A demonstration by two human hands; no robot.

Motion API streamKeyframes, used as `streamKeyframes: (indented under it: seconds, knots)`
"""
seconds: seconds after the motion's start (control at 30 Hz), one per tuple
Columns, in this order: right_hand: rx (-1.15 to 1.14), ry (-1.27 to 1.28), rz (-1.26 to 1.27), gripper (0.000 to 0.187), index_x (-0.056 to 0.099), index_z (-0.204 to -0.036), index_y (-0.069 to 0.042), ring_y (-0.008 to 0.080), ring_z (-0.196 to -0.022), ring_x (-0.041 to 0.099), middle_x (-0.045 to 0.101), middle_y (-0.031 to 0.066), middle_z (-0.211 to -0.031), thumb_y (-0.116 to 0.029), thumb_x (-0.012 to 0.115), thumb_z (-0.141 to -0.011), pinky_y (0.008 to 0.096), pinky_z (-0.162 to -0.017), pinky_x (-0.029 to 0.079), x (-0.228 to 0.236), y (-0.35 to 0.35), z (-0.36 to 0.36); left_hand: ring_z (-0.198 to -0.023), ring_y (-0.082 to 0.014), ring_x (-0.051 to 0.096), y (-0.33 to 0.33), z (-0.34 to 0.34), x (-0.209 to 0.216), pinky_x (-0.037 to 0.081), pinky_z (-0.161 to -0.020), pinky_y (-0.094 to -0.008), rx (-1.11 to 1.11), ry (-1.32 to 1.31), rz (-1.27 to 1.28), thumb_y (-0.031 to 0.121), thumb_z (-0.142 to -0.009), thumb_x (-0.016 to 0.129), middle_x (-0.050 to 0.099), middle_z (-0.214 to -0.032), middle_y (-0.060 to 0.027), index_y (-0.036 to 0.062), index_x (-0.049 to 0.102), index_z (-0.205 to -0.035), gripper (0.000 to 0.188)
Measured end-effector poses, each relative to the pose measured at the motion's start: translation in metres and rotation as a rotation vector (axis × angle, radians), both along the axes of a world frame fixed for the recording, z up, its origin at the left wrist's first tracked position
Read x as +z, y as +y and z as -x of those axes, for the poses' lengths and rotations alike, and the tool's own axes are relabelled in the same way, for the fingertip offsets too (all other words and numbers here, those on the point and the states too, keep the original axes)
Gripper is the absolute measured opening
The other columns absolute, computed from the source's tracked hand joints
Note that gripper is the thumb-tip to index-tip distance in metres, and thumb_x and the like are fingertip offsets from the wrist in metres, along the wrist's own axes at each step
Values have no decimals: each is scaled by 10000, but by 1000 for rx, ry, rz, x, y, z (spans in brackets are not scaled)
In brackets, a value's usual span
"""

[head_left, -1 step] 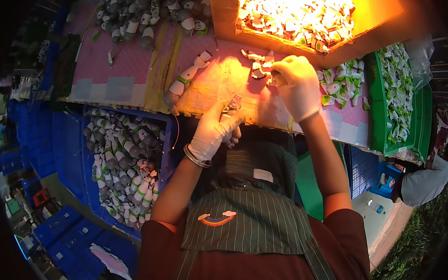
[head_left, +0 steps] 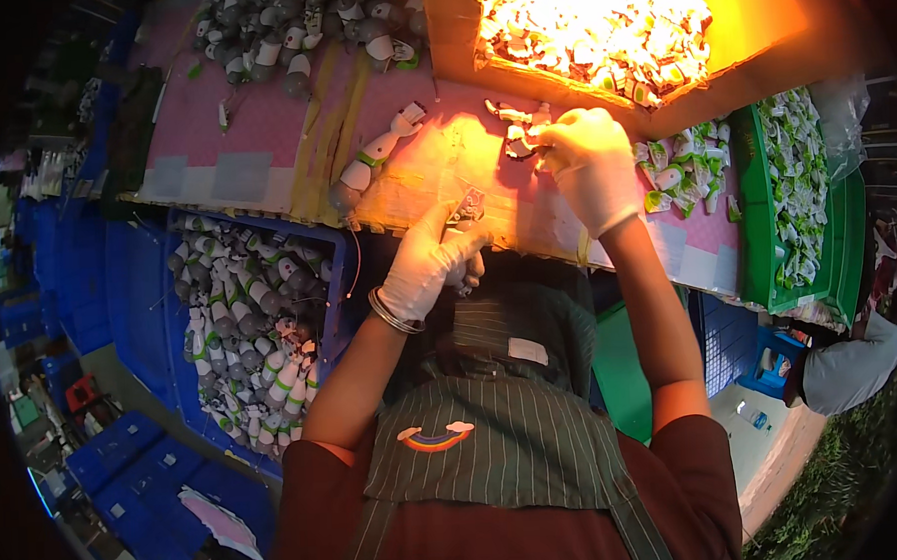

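My left hand, in a white glove, is closed on a small white-and-dark plastic part whose tip sticks up above the fingers at the table's front edge. To its right, my gloved right hand reaches over the table with fingers curled together. Its fingertips are at a small cluster of white toy parts, and what they pinch is hidden. Left of the cluster lies a jointed toy arm, white and green with a grey ball end and a thin string hanging from it.
A cardboard box of small parts glows under a bright lamp. Grey-and-white toy pieces heap at the back left. A blue bin holds toy arms. Loose green-and-white parts lie beside a green crate. Another person's sleeve shows far right.
My right hand has shifted very slightly, its fingers a little left and lower over the white parts. My left hand stays in place.
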State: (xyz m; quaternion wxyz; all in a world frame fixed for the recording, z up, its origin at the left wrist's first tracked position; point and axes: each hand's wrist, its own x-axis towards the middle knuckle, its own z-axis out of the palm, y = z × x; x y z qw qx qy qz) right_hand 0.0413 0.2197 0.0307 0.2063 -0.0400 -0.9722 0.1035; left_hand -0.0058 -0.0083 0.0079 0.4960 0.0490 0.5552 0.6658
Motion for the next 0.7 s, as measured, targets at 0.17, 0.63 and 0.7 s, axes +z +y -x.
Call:
streamKeyframes:
  seconds: [0.17,0.63,0.7]
  knots:
    - [156,-166,-35,69,665,-757,-131,277,-827,575,607,41,-784,-84,656,-707,391,-737,470,-6,-17,-2,-587,-115,564,-8,-3,-8,461,-525,-242,55,-44,-49,250,-893,667,609,-801,-70,29,497,-1172,395]
    - [101,17,852,222,586,-1031,-26,218,-800,593,616,70,-874,-8,613,-812,317,-733,489,-23,-37,-13,-570,-97,566,-3,-4,-3,479,-530,-224,-4,-10,-37,178,-884,662,589,-711,-38,18,494,-1193,387]
    - [-15,-126,1599,160,555,-1031,22,120,-828,571,588,42,-896,-18,579,-878,260,-751,488,-13,-46,-22,-556,-96,560,-1,-4,1,474,-520,-222,-11,10,-2,177,-883,663,589,-709,-35,17,494,-1189,384]
